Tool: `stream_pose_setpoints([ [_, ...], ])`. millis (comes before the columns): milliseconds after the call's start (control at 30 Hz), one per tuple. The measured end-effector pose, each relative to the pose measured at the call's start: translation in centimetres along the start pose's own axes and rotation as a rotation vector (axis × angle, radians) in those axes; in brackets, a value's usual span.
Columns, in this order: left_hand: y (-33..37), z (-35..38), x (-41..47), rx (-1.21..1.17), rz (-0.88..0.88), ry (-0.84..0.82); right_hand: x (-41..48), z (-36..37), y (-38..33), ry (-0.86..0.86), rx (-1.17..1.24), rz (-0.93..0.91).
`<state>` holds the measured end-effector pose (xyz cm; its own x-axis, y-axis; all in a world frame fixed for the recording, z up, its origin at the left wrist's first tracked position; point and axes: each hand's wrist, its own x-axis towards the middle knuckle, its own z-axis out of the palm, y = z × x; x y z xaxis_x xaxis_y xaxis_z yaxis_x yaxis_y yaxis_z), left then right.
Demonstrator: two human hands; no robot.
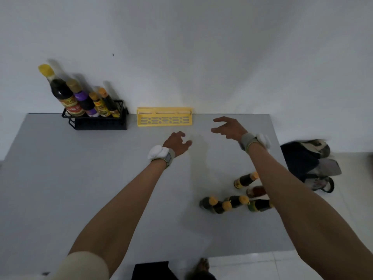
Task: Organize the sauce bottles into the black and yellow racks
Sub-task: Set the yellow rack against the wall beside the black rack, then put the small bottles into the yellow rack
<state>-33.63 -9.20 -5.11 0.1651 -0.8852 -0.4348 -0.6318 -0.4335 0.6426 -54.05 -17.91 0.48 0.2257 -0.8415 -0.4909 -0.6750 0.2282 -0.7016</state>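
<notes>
A black wire rack [101, 123] stands at the table's far left against the wall, holding several dark sauce bottles [80, 98] with yellow caps. To its right sits an empty yellow rack [164, 119]. Several small sauce bottles [228, 204] with yellow caps are grouped on the table at the right, partly hidden under my right forearm. My left hand [177, 144] hovers open in front of the yellow rack. My right hand [229, 127] is open too, fingers spread, to the right of the yellow rack. Neither hand holds anything.
The grey table [80, 188] meets a white wall at the back. On the floor beyond the table's right edge lies a dark bag [306, 162]. My bare foot [202, 266] shows below the table's front edge.
</notes>
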Motion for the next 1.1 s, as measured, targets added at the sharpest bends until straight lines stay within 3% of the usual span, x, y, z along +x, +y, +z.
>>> stream_pose_setpoints([
  [233,3.3,2.6,-7.6,-0.056,0.016,0.050,-7.2,-2.1,2.1,-0.094,-0.115,-0.102],
  [567,4.7,7.1,-16.6,0.020,-0.050,-0.233,-14.2,0.6,7.0,-0.277,-0.367,-0.151],
  [700,4.6,8.5,-17.9,0.121,-0.043,-0.262,-15.6,1.8,7.5,-0.332,-0.504,-0.152],
  [900,3.7,10.5,-19.1,0.247,0.057,-0.098,-17.7,3.7,8.6,-0.410,-0.681,-0.135],
  [1100,3.1,11.5,-19.4,0.340,0.146,0.024,-17.7,5.0,10.3,-0.314,-0.763,-0.172],
])
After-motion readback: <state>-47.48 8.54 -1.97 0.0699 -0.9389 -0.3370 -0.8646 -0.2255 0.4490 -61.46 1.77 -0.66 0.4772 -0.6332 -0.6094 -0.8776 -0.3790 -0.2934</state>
